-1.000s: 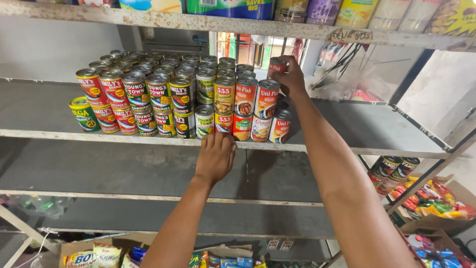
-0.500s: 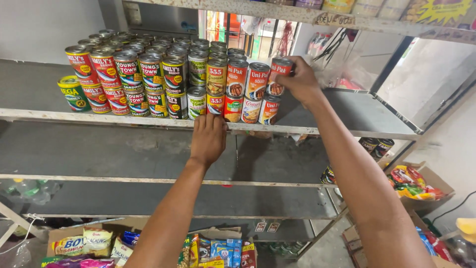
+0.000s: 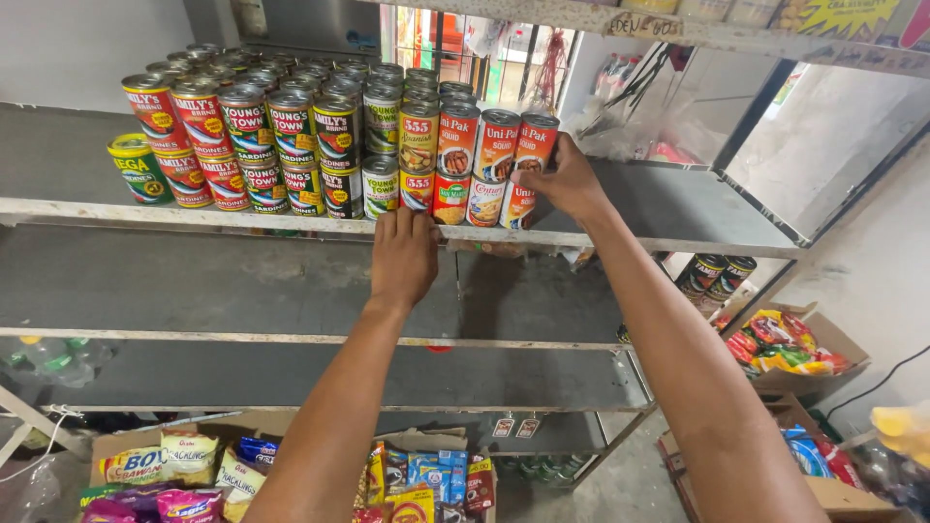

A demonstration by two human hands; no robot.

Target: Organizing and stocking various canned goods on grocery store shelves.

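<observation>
Nearest the camera, low in the frame, open cardboard boxes (image 3: 145,455) hold bright snack packets (image 3: 189,453), with more packets in a box (image 3: 804,339) on the floor to the right. Above them the two forearms reach up and away toward a grey metal rack (image 3: 242,291) whose lower shelves lie bare and dusty. The left hand (image 3: 404,257) rests palm down, fingers together and laid flat, on the front edge of the upper shelf (image 3: 194,215), just below the stacked cans; it holds nothing, and its fingertips touch or nearly touch the shelf lip under the yellow-and-red cans (image 3: 418,160). The right hand (image 3: 565,181) is further up and to the right, its fingers curled around the side of a red can (image 3: 531,147) that stands upright on top of another can at the right end of the front row, so the hand grips that top can at the stack's outer corner. Just left of it stands a second red can (image 3: 495,145) of the same kind, then an orange-red one (image 3: 457,140). Further left the two-high rows carry on with dark green-labelled cans (image 3: 291,126), red cans (image 3: 199,121) and a single green can (image 3: 139,169) at the far left on the shelf. Behind the front row more can tops run back in ranks toward the wall. To the far right, beyond the rack, two dark cans (image 3: 717,274) sit on a lower ledge.
</observation>
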